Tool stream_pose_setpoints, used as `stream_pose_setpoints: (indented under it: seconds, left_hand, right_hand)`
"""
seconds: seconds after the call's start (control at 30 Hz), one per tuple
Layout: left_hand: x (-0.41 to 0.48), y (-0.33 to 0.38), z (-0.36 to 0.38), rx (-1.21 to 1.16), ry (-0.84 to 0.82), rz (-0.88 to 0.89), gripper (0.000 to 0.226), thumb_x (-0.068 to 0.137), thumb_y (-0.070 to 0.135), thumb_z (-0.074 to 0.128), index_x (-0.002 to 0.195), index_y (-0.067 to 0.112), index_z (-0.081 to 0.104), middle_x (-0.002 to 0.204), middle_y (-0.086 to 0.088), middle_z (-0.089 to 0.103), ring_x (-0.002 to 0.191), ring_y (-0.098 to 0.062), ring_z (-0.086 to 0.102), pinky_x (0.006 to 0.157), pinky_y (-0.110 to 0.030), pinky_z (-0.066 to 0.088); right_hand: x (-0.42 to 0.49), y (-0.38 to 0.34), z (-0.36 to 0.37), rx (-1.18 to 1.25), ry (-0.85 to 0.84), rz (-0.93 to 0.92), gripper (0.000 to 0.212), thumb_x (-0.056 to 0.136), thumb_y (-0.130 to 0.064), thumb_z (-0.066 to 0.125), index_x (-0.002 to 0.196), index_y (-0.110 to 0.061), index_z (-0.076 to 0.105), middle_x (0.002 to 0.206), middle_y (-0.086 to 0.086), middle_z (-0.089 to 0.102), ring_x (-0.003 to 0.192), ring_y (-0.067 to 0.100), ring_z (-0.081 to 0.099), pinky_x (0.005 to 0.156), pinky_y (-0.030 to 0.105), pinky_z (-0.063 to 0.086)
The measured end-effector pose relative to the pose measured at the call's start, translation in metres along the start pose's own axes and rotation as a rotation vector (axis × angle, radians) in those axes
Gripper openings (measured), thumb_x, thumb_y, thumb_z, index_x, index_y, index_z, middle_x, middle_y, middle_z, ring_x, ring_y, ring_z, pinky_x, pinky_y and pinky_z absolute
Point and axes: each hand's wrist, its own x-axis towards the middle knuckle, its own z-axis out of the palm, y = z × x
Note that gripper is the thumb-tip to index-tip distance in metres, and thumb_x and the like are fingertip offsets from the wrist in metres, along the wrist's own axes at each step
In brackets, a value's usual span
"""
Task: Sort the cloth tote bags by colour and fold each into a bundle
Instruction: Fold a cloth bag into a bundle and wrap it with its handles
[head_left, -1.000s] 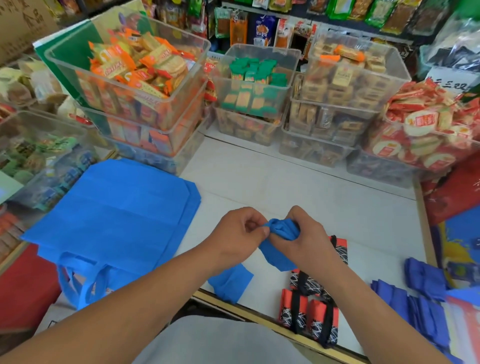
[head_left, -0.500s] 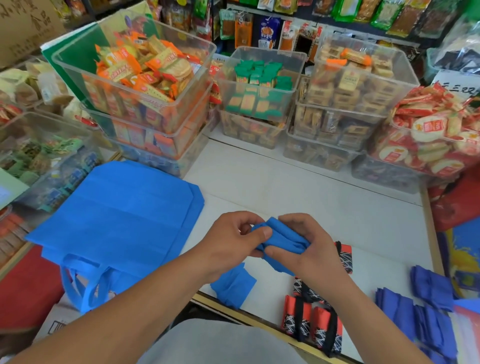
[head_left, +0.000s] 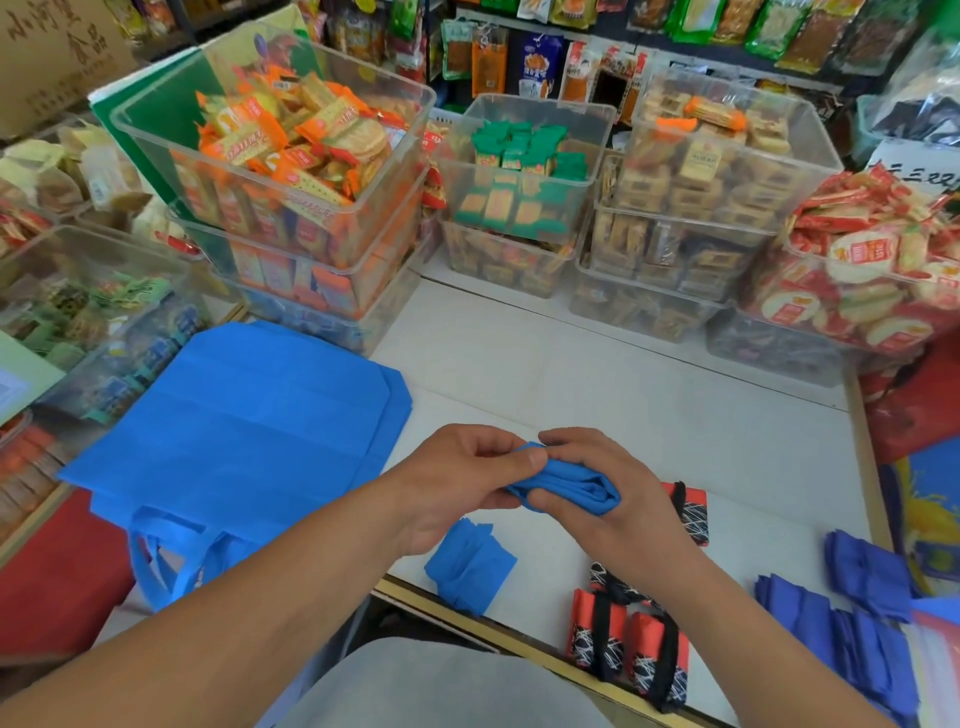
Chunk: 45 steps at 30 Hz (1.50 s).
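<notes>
A: Left of frame first. What lies there?
B: Flat bags (head_left: 244, 415), light blue, stacked and unfolded, handles hanging off the table (head_left: 623, 415) edge. No shift from a second ago.
A: The hands?
B: Centre of frame, just above the table. The left hand (head_left: 457, 483) is curled, thumb and fingers pinching the left end of the bundle (head_left: 571, 486). The right hand (head_left: 618, 514) cups it, fingers wrapped over the far side, thumb underneath.
A: And the change?
B: A second ago the cloth sits bunched at the top between both hands, with a loose tail hanging down. Now no tail shows. The cloth lies as a tight flat roll across the right palm. This reads as the last tuck going in.
A: So this one is nearly done?
B: Likely. It wants setting down with its colour. A done bundle (head_left: 470, 569) of the same blue lies just below the left hand, near the front edge.
A: Further right?
B: Red-black bundles (head_left: 626, 644) at lower centre-right, dark blue bundles (head_left: 852, 618) at lower right. Three colour groups, kept apart. The flat stack says plenty of folding remains.
</notes>
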Motion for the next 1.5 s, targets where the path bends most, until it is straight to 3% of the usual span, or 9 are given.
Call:
stream_pose_setpoints:
  seconds: [0.1, 0.23, 0.33, 0.5, 0.73, 1.07, 1.33, 1.43, 1.5]
  left_hand:
    - [0.000, 0.000, -0.003, -0.053, -0.026, -0.048, 0.033, 0.091, 0.019, 0.075, 0.117, 0.000, 0.069, 0.115, -0.016, 0.073, 0.109, -0.025, 0.071, 0.100, -0.039, 0.056]
    - [-0.003, 0.003, -0.005, -0.120, -0.104, -0.063, 0.027, 0.095, 0.010, 0.068, 0.119, -0.002, 0.067, 0.116, -0.019, 0.072, 0.108, -0.027, 0.071, 0.094, -0.033, 0.058]
    - [-0.004, 0.006, -0.007, -0.093, -0.137, -0.062, 0.024, 0.097, 0.007, 0.065, 0.119, -0.002, 0.067, 0.113, -0.016, 0.074, 0.106, -0.025, 0.072, 0.093, -0.031, 0.058]
    - [0.006, 0.006, -0.001, 0.195, -0.003, -0.072, 0.015, 0.096, 0.013, 0.068, 0.108, 0.007, 0.073, 0.100, -0.011, 0.075, 0.085, -0.015, 0.066, 0.075, -0.025, 0.054]
    - [0.013, 0.009, 0.008, 0.630, 0.148, 0.013, 0.007, 0.097, 0.019, 0.063, 0.092, 0.015, 0.066, 0.080, -0.005, 0.066, 0.067, -0.013, 0.061, 0.048, -0.023, 0.047]
    - [0.012, 0.004, 0.026, 1.219, 0.260, 0.231, 0.014, 0.090, 0.014, 0.059, 0.103, 0.016, 0.060, 0.099, 0.000, 0.057, 0.087, -0.021, 0.060, 0.077, -0.042, 0.055]
    - [0.018, -0.012, 0.012, 1.003, 0.304, 0.145, 0.011, 0.096, 0.032, 0.058, 0.097, 0.033, 0.068, 0.093, 0.013, 0.066, 0.086, -0.011, 0.063, 0.068, -0.029, 0.050]
    - [0.023, -0.015, 0.005, 0.759, 0.365, 0.220, 0.008, 0.094, 0.033, 0.063, 0.089, 0.033, 0.070, 0.085, 0.015, 0.068, 0.079, -0.003, 0.062, 0.074, -0.032, 0.056]
    - [0.024, -0.014, 0.006, 0.629, 0.361, 0.274, 0.007, 0.094, 0.031, 0.066, 0.090, 0.031, 0.073, 0.085, 0.015, 0.070, 0.078, 0.001, 0.062, 0.077, -0.028, 0.056]
  right_hand:
    - [0.000, 0.002, -0.001, -0.014, -0.044, -0.024, 0.030, 0.084, -0.025, 0.080, 0.114, -0.024, 0.073, 0.121, -0.006, 0.057, 0.113, 0.016, 0.060, 0.086, 0.017, 0.051]
    - [0.000, 0.001, -0.007, 0.023, -0.105, 0.006, 0.029, 0.088, -0.018, 0.078, 0.116, -0.024, 0.071, 0.134, -0.016, 0.061, 0.122, 0.008, 0.061, 0.094, 0.018, 0.052]
    - [0.003, -0.002, -0.011, 0.030, -0.147, 0.053, 0.029, 0.089, -0.013, 0.077, 0.115, -0.023, 0.070, 0.120, -0.019, 0.068, 0.109, 0.006, 0.066, 0.087, 0.019, 0.055]
    - [0.007, 0.002, -0.011, -0.090, -0.167, 0.037, 0.025, 0.090, -0.018, 0.075, 0.112, -0.025, 0.067, 0.106, -0.014, 0.066, 0.099, 0.010, 0.065, 0.079, 0.017, 0.053]
    - [0.005, 0.004, 0.002, -0.012, -0.114, 0.222, 0.025, 0.091, -0.020, 0.076, 0.105, -0.023, 0.056, 0.097, -0.010, 0.066, 0.084, 0.005, 0.065, 0.067, 0.017, 0.051]
    - [0.008, 0.018, 0.015, -0.227, -0.119, 0.154, 0.022, 0.091, -0.019, 0.070, 0.095, -0.022, 0.049, 0.087, -0.005, 0.056, 0.076, 0.012, 0.054, 0.063, 0.030, 0.047]
    - [0.003, 0.022, 0.012, -0.171, -0.220, 0.113, 0.019, 0.093, -0.020, 0.071, 0.102, -0.023, 0.055, 0.101, -0.006, 0.055, 0.091, 0.009, 0.055, 0.075, 0.021, 0.047]
    - [-0.003, 0.018, 0.008, 0.063, -0.049, 0.128, 0.027, 0.091, -0.018, 0.076, 0.112, -0.029, 0.064, 0.112, -0.013, 0.062, 0.106, 0.010, 0.062, 0.086, 0.018, 0.050]
    - [-0.004, 0.016, 0.010, 0.145, 0.063, 0.185, 0.028, 0.090, -0.016, 0.076, 0.113, -0.028, 0.065, 0.109, -0.016, 0.067, 0.103, 0.008, 0.065, 0.083, 0.017, 0.052]
